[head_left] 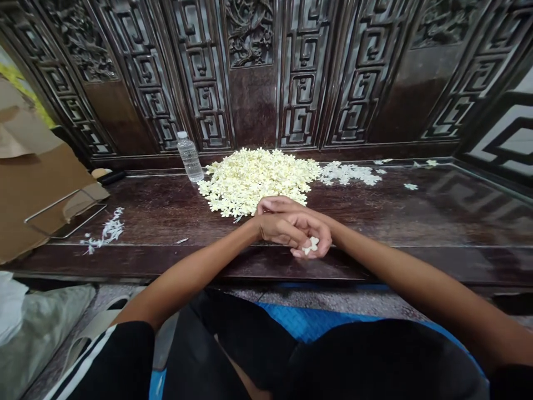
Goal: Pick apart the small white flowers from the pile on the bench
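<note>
My forearms cross over the dark wooden bench. My left hand (291, 230), in front, is closed with its fingers curled round small white flowers (311, 244) near the bench's front edge. Behind it, my right hand (277, 204) reaches across to the left, at the near side of a big heap of pale yellow-white flowers (258, 175). Its fingers are bent inward, and my left wrist hides their tips. Whatever they pinch there is out of sight.
Whiter flowers (350, 173) lie right of the heap, with a few strays beyond. A clear plastic bottle (190, 157) stands left of it. White slender pieces (109, 229) and a cardboard box (45, 172) with a wire frame are farther left. A carved wooden screen (254, 105) rises behind.
</note>
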The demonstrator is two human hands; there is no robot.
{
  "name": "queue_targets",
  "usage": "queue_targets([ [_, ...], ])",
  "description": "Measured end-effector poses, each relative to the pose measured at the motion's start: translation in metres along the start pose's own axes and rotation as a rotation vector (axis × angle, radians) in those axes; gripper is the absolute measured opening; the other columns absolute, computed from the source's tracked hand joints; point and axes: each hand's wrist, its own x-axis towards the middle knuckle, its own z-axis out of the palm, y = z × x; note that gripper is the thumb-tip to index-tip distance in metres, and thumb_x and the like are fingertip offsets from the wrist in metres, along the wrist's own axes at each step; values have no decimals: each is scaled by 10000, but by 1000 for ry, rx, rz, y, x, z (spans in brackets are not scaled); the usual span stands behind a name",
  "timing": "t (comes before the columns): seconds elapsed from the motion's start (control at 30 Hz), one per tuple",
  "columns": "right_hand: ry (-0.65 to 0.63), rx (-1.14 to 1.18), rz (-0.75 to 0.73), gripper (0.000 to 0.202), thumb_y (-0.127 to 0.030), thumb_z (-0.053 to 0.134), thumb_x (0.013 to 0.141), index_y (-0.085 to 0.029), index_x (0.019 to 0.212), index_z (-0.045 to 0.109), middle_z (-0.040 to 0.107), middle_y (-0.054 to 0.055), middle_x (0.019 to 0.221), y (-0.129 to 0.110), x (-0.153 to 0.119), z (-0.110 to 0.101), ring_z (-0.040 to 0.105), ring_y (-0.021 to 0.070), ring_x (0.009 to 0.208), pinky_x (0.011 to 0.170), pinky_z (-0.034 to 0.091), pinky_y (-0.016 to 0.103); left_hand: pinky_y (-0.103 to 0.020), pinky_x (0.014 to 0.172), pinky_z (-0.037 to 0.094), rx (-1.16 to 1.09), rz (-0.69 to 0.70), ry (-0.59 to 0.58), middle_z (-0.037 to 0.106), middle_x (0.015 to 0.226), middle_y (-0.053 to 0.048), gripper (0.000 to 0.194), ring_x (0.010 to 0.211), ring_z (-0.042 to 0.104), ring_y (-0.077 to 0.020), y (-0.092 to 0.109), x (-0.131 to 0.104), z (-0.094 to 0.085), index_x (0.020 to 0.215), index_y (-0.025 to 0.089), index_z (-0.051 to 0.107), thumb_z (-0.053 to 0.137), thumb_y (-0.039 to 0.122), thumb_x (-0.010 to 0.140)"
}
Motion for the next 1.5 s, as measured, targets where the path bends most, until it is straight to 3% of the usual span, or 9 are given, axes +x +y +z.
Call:
queue_targets([
  [0.07,2,95,60,516,-611,767,798,-285,479,526,305,-60,362,-11,18,-11,376,119,293,299,377,285,-355,497,516,-25,-32,-216,697,784,-136,182,573,647,-197,5,0,0,839,171,753,826,275,709],
  [0.13,9,260,182,436,-600,843,748,-279,593,591,467,-50,470,-28,48,-25,454,112,372,347,441,281,-331,509,505,-77,-1,-270,699,806,-131,162,596,649,-179,10,1,-3,879,168,746,785,290,780],
  [0.23,110,379,265,348,-586,791,828,-261,825,665,648,-2,694,-49,82,-43,562,138,506,400,494,291,-298,611,541,-123,123,-58,719,917,-118,150,728,706,-163,8,6,-15,976,166,710,756,253,863],
  [0.4,423,383,191,374,-560,835,801,-252,848,629,561,-29,691,-48,84,-63,513,128,549,513,520,289,-249,695,562,-54,289,466,721,1051,-97,357,862,750,-160,-6,17,-44,1162,167,636,801,260,859],
  [0.6,344,-291,62,327,-584,640,973,-260,936,616,599,-4,734,-38,80,-74,552,187,643,613,444,316,-208,679,518,260,257,711,718,982,-69,210,843,730,-147,-17,16,-61,1141,170,628,655,182,933],
  [0.8,233,-678,17,217,-443,543,1047,-235,1043,607,622,0,729,-34,79,-76,572,202,666,656,383,310,-228,754,531,427,295,765,701,1117,-85,285,949,701,-169,-23,17,-59,1178,202,649,726,215,903],
  [1.17,265,-721,-82,188,-338,580,1014,-202,898,639,674,37,754,-33,79,-77,596,194,674,663,408,303,-266,649,553,436,179,759,718,1038,-90,375,836,725,-182,-29,19,-68,1113,173,661,748,483,920],
  [1.4,293,-700,-38,172,-328,612,971,-198,880,680,721,52,775,-28,79,-78,647,206,696,665,450,304,-314,814,546,525,201,786,761,952,-96,354,875,694,-192,-35,21,-75,932,145,719,715,499,933],
  [1.5,307,-689,13,198,-365,625,971,-192,1021,709,747,63,835,-27,79,-77,662,207,675,659,467,311,-316,806,534,565,198,786,756,945,-92,351,862,685,-194,-34,21,-76,920,143,711,712,494,932],
])
